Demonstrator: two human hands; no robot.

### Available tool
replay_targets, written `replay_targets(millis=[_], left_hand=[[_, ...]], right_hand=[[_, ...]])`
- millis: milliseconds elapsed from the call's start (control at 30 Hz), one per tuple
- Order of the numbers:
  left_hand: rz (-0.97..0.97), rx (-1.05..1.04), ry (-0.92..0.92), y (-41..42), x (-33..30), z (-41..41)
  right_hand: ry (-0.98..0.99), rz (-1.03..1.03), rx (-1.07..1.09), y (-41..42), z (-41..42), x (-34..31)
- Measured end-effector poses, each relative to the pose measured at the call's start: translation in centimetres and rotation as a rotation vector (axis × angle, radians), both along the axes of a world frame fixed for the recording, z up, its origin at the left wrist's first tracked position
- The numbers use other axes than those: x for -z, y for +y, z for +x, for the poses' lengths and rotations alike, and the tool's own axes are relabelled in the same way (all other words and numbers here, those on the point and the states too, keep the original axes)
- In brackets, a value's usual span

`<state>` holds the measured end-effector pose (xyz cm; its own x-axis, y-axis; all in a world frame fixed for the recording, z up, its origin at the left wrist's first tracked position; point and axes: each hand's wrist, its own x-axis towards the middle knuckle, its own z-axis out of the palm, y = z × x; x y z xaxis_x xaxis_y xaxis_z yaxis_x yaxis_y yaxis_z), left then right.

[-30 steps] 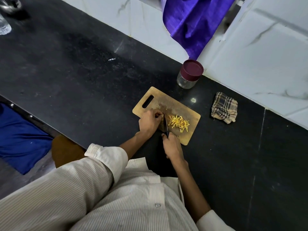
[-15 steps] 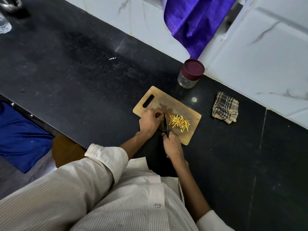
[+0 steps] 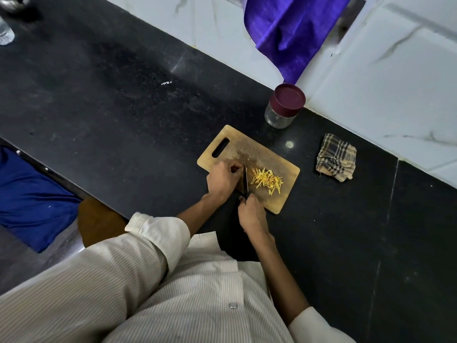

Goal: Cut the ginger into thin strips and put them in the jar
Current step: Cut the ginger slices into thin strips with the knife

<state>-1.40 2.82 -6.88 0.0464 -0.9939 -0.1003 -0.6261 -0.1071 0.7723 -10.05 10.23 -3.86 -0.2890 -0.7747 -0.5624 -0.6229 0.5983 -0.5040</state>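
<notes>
Nothing has shifted: right hand [image 3: 252, 214] grips knife [image 3: 245, 180], left hand [image 3: 222, 179] pinching ginger, strips [image 3: 267, 180] right of both.

On the counter [image 3: 123, 107] a cutting board [image 3: 267, 154] lies before the jar [image 3: 284, 107], a folded cloth [image 3: 336, 160] to its right, with ginger strips [image 3: 267, 180] on the board's right half beside the knife [image 3: 245, 180].

knife [image 3: 245, 179] blade edged slightly toward left hand [image 3: 222, 179], otherwise no visible change
</notes>
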Motion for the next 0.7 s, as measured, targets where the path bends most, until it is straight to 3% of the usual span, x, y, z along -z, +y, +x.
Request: replay_targets(millis=[267, 700], left_hand=[[0.017, -0.011, -0.015, 0.0, 0.2, -0.3], [0.031, 0.015, 0.004, -0.1, -0.1, -0.2]], right_hand=[[0.028, 0.098, -0.056, -0.5, -0.5, -0.1], [0.122, -0.029, -0.073, 0.9, 0.1, -0.1]])
